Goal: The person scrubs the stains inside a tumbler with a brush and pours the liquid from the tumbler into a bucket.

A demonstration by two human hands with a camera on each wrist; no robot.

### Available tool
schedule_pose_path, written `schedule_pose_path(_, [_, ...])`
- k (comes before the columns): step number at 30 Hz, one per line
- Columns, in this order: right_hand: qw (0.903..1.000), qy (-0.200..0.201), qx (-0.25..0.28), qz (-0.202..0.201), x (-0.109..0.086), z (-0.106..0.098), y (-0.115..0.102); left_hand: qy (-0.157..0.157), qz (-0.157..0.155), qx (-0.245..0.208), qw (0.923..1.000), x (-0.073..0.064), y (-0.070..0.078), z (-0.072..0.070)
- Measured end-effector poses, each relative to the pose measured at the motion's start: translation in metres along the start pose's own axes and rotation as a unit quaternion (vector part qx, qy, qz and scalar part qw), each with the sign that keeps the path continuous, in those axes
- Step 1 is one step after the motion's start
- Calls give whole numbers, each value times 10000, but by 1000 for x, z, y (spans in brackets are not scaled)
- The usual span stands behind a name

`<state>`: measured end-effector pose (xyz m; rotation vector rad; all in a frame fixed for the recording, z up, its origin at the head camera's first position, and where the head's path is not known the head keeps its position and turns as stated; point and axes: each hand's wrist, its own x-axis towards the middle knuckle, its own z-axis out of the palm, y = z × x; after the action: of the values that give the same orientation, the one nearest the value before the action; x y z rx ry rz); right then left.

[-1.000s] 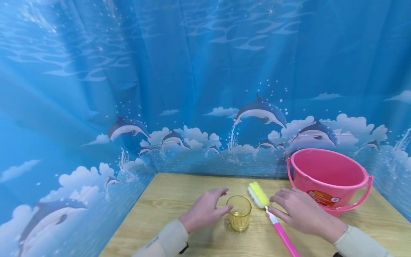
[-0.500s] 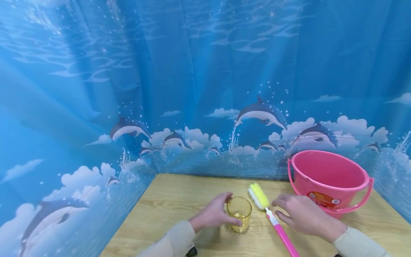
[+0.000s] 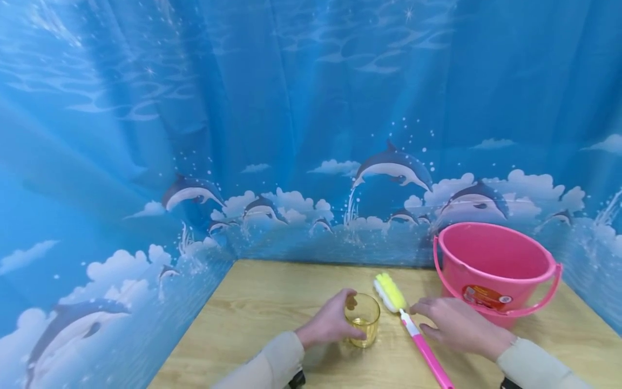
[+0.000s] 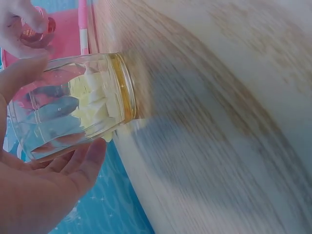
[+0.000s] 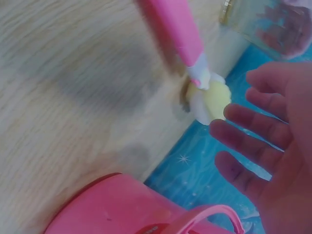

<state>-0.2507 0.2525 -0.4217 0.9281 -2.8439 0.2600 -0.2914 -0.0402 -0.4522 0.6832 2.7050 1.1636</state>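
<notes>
A clear yellow drinking glass (image 3: 367, 319) stands upright at the middle of the table. My left hand (image 3: 329, 320) holds it from the left; in the left wrist view the thumb lies along one side of the glass (image 4: 63, 109) and the fingers curve round the other. Just right of it lies a cleaning brush (image 3: 411, 327) with a yellow-and-white sponge head and a pink handle. My right hand (image 3: 459, 325) hovers beside the brush, between it and the bucket. Its fingers are loosely bent with nothing in them, as the right wrist view shows of this hand (image 5: 273, 126).
A pink bucket (image 3: 486, 273) with its handle hanging down the front stands at the back right, close to my right hand. Behind the wooden table (image 3: 262, 302) hangs a blue curtain (image 3: 291, 135) printed with dolphins, which also runs along the left side.
My left hand has moved right and closed round the glass, which it stood beside a second ago. The right hand has lowered slightly near the brush, still holding nothing.
</notes>
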Motion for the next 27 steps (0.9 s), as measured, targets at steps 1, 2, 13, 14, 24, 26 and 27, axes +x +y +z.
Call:
schedule_pose_path(1, [10000,-48,-13,-33,1,1,1,-15,-21,-14,10000,1,0,0])
schedule_pose_path(2, [9999,-111,-51,-77,2,2,2,-42,-56,-15,10000,2,1,0])
schedule_pose_path(13, [9957,-60,-510,-767,3,19,13,-65,-25,53,10000,5,-1,5])
schedule_pose_path(14, [9953,-56,-563,-788,3,20,14,-64,-46,25,10000,5,-1,5])
schedule_pose_path(24, [9802,72,-1344,-1449,4,33,14,-76,-133,-174,9997,6,-4,7])
schedule_pose_path(26, [9745,80,-1593,-1577,5,34,11,-60,-113,-119,9998,5,-4,7])
schedule_pose_path(27, [9719,62,-1717,-1607,5,35,9,-59,-110,-87,9999,5,-4,6])
